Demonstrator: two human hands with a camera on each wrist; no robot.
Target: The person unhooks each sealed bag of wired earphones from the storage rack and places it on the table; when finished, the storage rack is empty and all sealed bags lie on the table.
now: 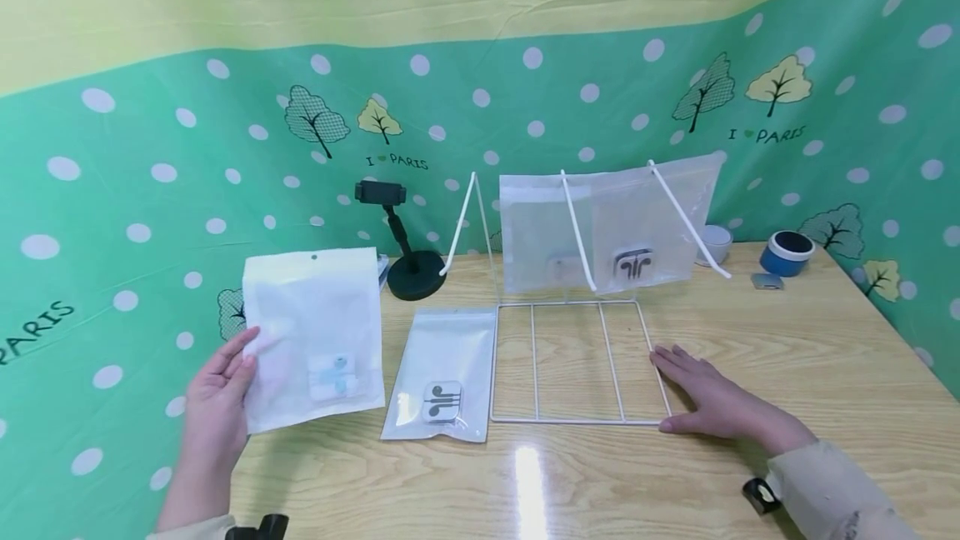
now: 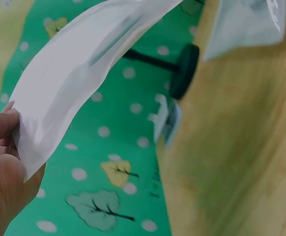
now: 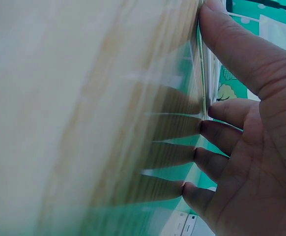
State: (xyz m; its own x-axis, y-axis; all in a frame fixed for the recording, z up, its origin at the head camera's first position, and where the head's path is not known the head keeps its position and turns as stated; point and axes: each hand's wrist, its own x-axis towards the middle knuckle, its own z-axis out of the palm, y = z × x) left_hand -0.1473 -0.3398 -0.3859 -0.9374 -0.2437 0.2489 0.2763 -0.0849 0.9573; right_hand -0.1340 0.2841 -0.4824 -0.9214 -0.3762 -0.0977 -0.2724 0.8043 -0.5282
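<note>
My left hand [image 1: 217, 394] pinches the left edge of a white zip pouch [image 1: 300, 315] between thumb and fingers, holding it up above the table. A small earphone case [image 1: 332, 377] shows through the pouch's lower part. In the left wrist view, the pouch [image 2: 79, 73] is seen edge-on and bulges. My right hand [image 1: 712, 398] rests on the table with fingers spread, touching the right side of a white wire rack [image 1: 536, 365]. Clear-fronted pouches [image 1: 540, 232] hang across the rack's prongs, one showing earphones [image 1: 633, 263]. Left of the rack base lies another pouch [image 1: 450, 357] with earphones inside.
A black phone stand [image 1: 416, 273] stands at the back, left of the rack. To the back right are a white round container [image 1: 716, 244], a blue jar [image 1: 786, 253] and a small grey flat piece [image 1: 767, 282]. A green dotted curtain [image 1: 450, 107] hangs behind the wooden table [image 1: 390, 490].
</note>
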